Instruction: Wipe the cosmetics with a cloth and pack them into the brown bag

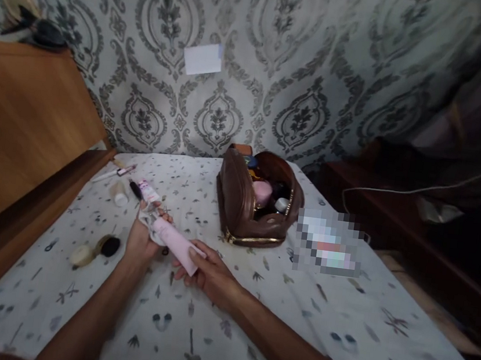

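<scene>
A pale pink tube (177,244) lies slanted between my two hands. My right hand (212,273) has its fingers wrapped round the tube's lower right end. At its upper left end, my left hand (146,235) is closed round a whitish, crumpled-looking item (149,214) that touches the tube; its details are blurred. Just beyond my left hand lie a white and pink tube (148,191) and a dark slim item (136,190). An unzipped brown bag (238,197) with a pink container (261,193) and other small items inside stands to the right of my hands.
Left on the patterned cloth (219,352) are a small white-capped bottle (119,194), a black-capped jar (108,245) and a cream-coloured round item (81,256). A blurred-out item (328,243) lies right of the bag. A wooden panel (30,142) borders the left side.
</scene>
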`<action>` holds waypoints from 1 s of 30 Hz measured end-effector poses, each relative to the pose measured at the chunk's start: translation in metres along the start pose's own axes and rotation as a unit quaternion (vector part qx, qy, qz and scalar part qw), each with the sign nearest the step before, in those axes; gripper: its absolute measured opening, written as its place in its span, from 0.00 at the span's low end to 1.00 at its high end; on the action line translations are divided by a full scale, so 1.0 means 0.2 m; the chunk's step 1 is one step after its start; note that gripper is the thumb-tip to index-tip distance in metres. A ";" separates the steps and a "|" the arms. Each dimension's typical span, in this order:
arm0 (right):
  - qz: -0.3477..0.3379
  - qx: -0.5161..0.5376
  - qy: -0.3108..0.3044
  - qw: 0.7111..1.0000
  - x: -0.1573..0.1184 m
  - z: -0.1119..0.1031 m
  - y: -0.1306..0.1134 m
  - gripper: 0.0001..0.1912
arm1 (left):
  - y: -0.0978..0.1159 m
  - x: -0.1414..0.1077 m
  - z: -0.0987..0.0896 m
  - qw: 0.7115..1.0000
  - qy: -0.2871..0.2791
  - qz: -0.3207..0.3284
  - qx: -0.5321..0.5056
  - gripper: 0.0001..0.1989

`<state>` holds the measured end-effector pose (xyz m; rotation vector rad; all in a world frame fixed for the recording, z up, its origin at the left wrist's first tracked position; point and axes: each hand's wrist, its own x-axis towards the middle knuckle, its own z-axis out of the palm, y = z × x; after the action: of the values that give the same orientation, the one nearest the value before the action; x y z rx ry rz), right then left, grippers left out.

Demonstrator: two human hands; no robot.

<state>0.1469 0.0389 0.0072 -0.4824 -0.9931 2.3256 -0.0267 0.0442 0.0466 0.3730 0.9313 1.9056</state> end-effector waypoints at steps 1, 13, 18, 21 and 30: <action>-0.004 0.001 -0.003 1.000 0.00 0.01 0.00 0.27 | -0.02 -0.02 0.01 1.000 0.001 0.000 -0.007 0.14; -0.025 -0.037 0.035 0.998 0.04 -0.02 0.04 0.28 | -0.24 -0.29 0.06 0.956 -0.141 -0.128 0.223 0.28; -0.047 -0.191 0.028 0.980 0.01 -0.01 0.03 0.20 | -0.16 -0.23 0.07 0.978 -0.061 -0.066 0.188 0.25; -0.051 -0.284 0.026 0.957 -0.02 0.02 0.03 0.12 | -0.12 -0.19 0.08 0.992 -0.004 -0.036 0.123 0.25; -0.120 -0.501 0.124 0.848 -0.09 0.03 0.05 0.24 | -0.21 -0.25 0.03 0.977 -0.053 -0.066 0.196 0.24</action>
<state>0.1545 0.0197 0.0053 -0.9470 -1.9553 1.3122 0.0280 0.0150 0.0254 0.6230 1.2310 1.5613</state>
